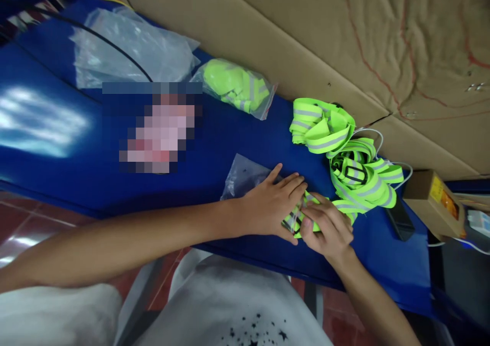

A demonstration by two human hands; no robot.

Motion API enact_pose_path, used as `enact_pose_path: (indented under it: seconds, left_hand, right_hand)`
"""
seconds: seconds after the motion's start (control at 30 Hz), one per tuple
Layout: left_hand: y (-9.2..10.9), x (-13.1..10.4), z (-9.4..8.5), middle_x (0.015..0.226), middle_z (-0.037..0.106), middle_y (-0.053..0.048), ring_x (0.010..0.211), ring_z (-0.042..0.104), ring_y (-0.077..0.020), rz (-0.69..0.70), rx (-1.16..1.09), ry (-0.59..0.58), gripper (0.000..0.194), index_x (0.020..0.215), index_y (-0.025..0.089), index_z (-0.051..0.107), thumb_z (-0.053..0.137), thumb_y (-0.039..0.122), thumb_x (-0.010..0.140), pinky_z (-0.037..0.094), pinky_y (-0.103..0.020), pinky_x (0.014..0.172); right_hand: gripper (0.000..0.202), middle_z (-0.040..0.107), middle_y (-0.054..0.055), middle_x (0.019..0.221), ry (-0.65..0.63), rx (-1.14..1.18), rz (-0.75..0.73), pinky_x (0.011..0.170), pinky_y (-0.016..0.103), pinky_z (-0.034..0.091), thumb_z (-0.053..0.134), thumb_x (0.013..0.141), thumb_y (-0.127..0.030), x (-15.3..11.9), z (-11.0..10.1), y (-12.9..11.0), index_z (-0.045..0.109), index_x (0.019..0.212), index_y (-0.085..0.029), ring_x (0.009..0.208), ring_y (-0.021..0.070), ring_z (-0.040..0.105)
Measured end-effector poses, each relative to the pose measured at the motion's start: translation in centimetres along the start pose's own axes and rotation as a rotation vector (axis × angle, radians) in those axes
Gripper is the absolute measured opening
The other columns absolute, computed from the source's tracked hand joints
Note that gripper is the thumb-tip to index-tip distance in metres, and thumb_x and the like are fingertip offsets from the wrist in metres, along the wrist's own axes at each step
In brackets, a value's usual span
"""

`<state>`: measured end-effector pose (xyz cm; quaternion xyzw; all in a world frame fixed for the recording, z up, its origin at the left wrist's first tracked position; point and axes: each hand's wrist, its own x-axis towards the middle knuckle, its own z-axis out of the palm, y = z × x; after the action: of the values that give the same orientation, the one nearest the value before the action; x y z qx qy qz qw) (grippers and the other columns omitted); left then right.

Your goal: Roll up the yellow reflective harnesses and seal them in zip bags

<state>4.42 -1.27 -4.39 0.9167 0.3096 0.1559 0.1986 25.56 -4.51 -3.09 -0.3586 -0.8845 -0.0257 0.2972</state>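
Between both hands, near the near edge of the blue table (pixel 252 137): a bundle (pixel 294 219) of neon-yellow strap with grey stripes, partly hidden by fingers. Taken as the clock's centre, with 12 toward the top of the view.

At 9 o'clock, touching: the left hand (pixel 272 203), palm down over the bundle, with fingers spread; cannot tell how firmly held underneath. At 3 o'clock: the right hand (pixel 327 226), pinching the bundle's side between thumb and bent fingertips. At 10 o'clock, partly under the left hand and wrist: a clear bag (pixel 245 175), lying flat; cannot tell whether around the bundle.

At 2 o'clock, just beyond the right hand: a loose coil (pixel 363 190) of like strap, with a black buckle (pixel 356 173). Between 12 and 1, touching that coil: another coil (pixel 321 126). At 11, farther off: a bagged coil (pixel 237 85). Between 10 and 11, well apart: a pile of clear bags (pixel 133 50), crossed by a black cable (pixel 111 45).

At 3, past the right hand: a dark flat object (pixel 401 221), near a small box (pixel 432 203). At 1, beyond the coils: brown cardboard (pixel 306 40).
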Motion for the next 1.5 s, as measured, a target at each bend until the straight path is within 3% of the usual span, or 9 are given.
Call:
enact_pose_path:
  seconds: [0.13, 0.3, 0.4, 0.67, 0.8, 1.03, 1.1, 1.3, 1.5]
  left_hand:
    - [-0.3, 0.0, 0.1, 0.159, 0.043, -0.027, 0.153, 0.033, -0.0389, 0.008, -0.014, -0.003, 0.105, 0.148, 0.005, 0.046, 0.065, 0.079, 0.078, 0.007, -0.061, 0.127]
    - [-0.5, 0.1, 0.6, 0.153, 0.049, -0.028, 0.15, 0.038, -0.0394, 0.004, -0.038, 0.058, 0.108, 0.144, 0.003, 0.047, 0.071, 0.08, 0.072, 0.012, -0.061, 0.127]
    - [-0.5, 0.1, 0.6, 0.145, 0.056, -0.025, 0.147, 0.042, -0.0387, -0.016, -0.06, 0.099, 0.106, 0.14, 0.006, 0.049, 0.074, 0.08, 0.068, 0.016, -0.06, 0.127]
    - [-0.3, 0.2, 0.6, 0.14, 0.057, -0.024, 0.146, 0.041, -0.0428, -0.032, -0.062, 0.13, 0.104, 0.135, 0.006, 0.052, 0.077, 0.079, 0.065, 0.02, -0.061, 0.127]
    - [0.1, 0.2, 0.4, 0.132, 0.06, -0.022, 0.139, 0.048, -0.0398, 0.03, -0.034, 0.118, 0.106, 0.134, 0.004, 0.051, 0.079, 0.077, 0.063, 0.024, -0.054, 0.126]
    - [0.6, 0.4, -0.2, 0.135, 0.059, -0.02, 0.124, 0.056, -0.0361, -0.006, -0.016, 0.115, 0.107, 0.143, 0.004, 0.043, 0.086, 0.066, 0.067, 0.037, -0.046, 0.114]
    - [0.0, 0.5, -0.4, 0.133, 0.061, -0.02, 0.121, 0.058, -0.0354, -0.003, -0.026, 0.11, 0.105, 0.144, 0.004, 0.043, 0.082, 0.067, 0.071, 0.039, -0.043, 0.109]
    - [-1.9, 0.9, -1.6, 0.129, 0.063, -0.018, 0.119, 0.061, -0.0338, -0.017, -0.079, 0.044, 0.102, 0.15, 0.007, 0.037, 0.072, 0.071, 0.079, 0.04, -0.04, 0.102]
    - [-1.5, 0.4, -2.4, 0.139, 0.057, -0.018, 0.126, 0.055, -0.0346, 0.09, -0.018, -0.021, 0.123, 0.157, 0.01, 0.028, 0.09, 0.061, 0.064, 0.037, -0.041, 0.107]
  right_hand:
    - [0.036, 0.075, 0.006, 0.09, 0.037, 0.014, -0.015, 0.07, 0.039, 0.066, 0.068, 0.084, -0.022, -0.2, 0.0, -0.5, 0.067, 0.12, -0.026, 0.094, 0.03, 0.077]
    - [0.054, 0.07, 0.017, 0.124, -0.014, 0.021, 0.238, 0.087, 0.049, 0.064, 0.061, 0.088, -0.026, 0.2, 0.0, -1.1, 0.054, 0.141, -0.02, 0.116, 0.0346, 0.069]
    - [0.042, 0.072, 0.014, 0.117, -0.041, 0.076, 0.273, 0.086, 0.047, 0.063, 0.058, 0.09, -0.023, 0.4, 0.1, -1.0, 0.059, 0.132, -0.023, 0.109, 0.0311, 0.072]
    - [0.026, 0.074, 0.008, 0.099, 0.023, 0.168, 0.114, 0.078, 0.046, 0.065, 0.059, 0.086, -0.019, 0.4, 0.4, -0.2, 0.062, 0.111, -0.027, 0.096, 0.0287, 0.076]
    - [0.028, 0.069, 0.01, 0.102, -0.04, 0.164, 0.19, 0.082, 0.047, 0.062, 0.055, 0.09, -0.021, 0.7, 0.7, -0.3, 0.055, 0.117, -0.026, 0.1, 0.0275, 0.072]
    - [0.024, 0.063, 0.008, 0.105, 0.078, 0.195, 0.382, 0.09, 0.047, 0.058, 0.065, 0.09, -0.023, 1.0, 1.2, -0.8, 0.055, 0.112, -0.026, 0.104, 0.0266, 0.066]
    - [0.027, 0.065, 0.009, 0.112, 0.006, 0.262, 0.369, 0.095, 0.049, 0.057, 0.066, 0.091, -0.024, 0.8, 0.6, -0.6, 0.058, 0.116, -0.026, 0.111, 0.028, 0.067]
    - [0.062, 0.056, 0.012, 0.149, -0.414, 0.4, 0.235, 0.113, 0.053, 0.051, 0.075, 0.09, -0.031, -0.1, -1.7, 1.8, 0.051, 0.147, -0.027, 0.142, 0.0333, 0.052]
    - [0.038, 0.067, 0.009, 0.136, -0.16, 0.376, 0.226, 0.1, 0.04, 0.061, 0.074, 0.088, -0.012, -0.4, -0.8, 1.7, 0.065, 0.122, -0.027, 0.127, 0.0265, 0.066]
